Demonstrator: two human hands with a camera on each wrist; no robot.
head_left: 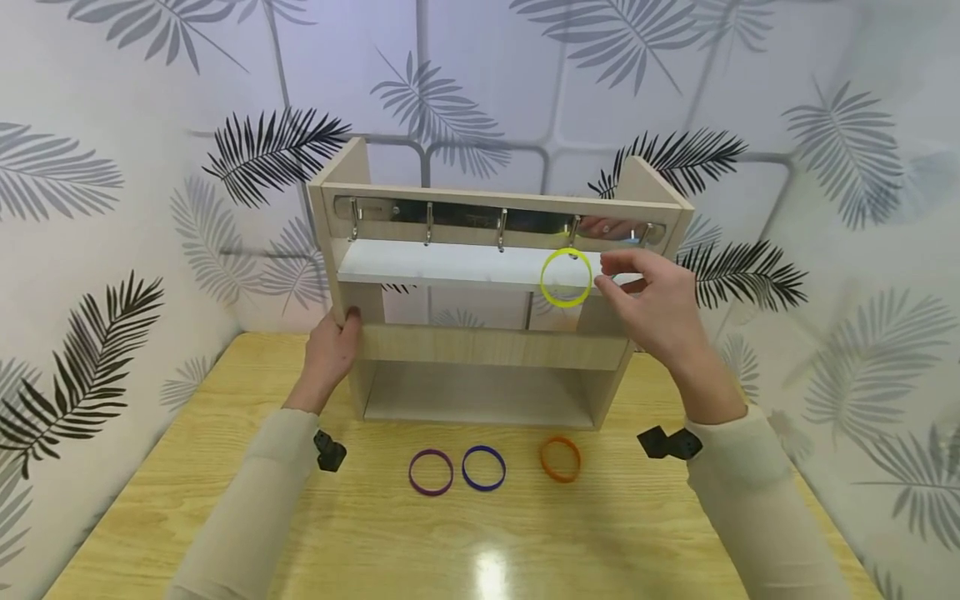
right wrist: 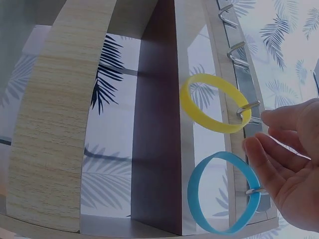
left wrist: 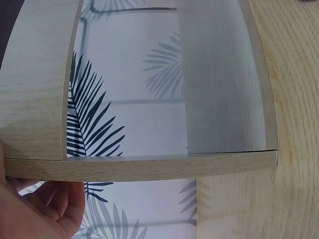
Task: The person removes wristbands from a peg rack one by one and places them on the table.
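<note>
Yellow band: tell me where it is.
Right wrist view, right of centre: the yellow band hangs on a hook, above the light-blue band.

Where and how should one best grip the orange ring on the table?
Probably pinch the orange ring by the near part of its band, coming from above, on the side away from the shelf unit: it lies flat, and its open middle leaves room for a fingertip.

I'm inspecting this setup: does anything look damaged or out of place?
Nothing stands out. The yellow band and light blue band hang on hooks; the purple band, dark blue band and orange band lie on the table, with no damage visible.
</note>
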